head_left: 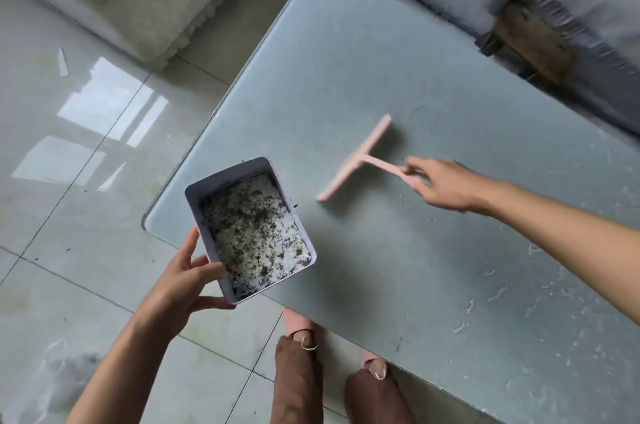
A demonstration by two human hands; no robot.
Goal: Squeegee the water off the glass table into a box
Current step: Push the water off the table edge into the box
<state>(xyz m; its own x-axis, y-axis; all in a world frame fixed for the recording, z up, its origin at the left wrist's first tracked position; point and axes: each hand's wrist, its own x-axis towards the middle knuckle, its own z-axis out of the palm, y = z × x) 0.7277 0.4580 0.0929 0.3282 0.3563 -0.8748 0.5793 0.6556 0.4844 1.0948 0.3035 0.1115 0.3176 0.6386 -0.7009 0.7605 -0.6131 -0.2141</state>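
Pink squeegee [356,160] lies blade-down on the glass table [346,59], its blade's long axis slanting across the box [249,229] side; the right hand [446,186] pinches its handle. Box overhangs the table's near edge, gripped by the left hand [187,281], nearer it.

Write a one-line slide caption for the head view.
Right hand grips a pink squeegee over the glass table; left hand holds a speckled box at the table's edge.
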